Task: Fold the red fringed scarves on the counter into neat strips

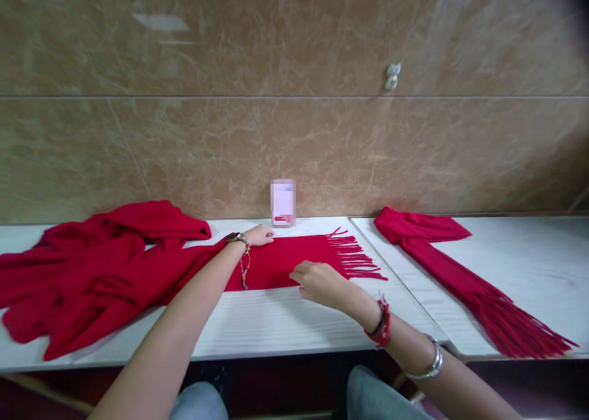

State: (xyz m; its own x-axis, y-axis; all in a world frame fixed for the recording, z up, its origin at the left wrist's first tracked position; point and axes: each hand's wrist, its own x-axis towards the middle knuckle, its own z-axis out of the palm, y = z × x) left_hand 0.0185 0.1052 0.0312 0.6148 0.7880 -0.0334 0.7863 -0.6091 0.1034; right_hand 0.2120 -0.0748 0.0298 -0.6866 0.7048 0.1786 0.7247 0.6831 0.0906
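Note:
A red scarf [285,260] lies flat on the white tabletop in front of me, its fringe [356,257] pointing right. My left hand [258,235] rests along the scarf's far edge with its fingers stretched out. Over the near edge, close to the fringe, is my right hand [317,280]; its fingers are loosely bent, the thumb a little apart, and nothing shows in them. Toward the left the flat cloth runs into a large loose heap of red fabric [101,267]. Whether the heap is one piece or several I cannot tell.
Against the tiled wall [322,156] stands a phone [283,202] with a lit, blurred screen. Another red scarf [442,279] lies folded over on the right table [529,273], past a seam. A small white cat-shaped fixture [392,76] is on the wall.

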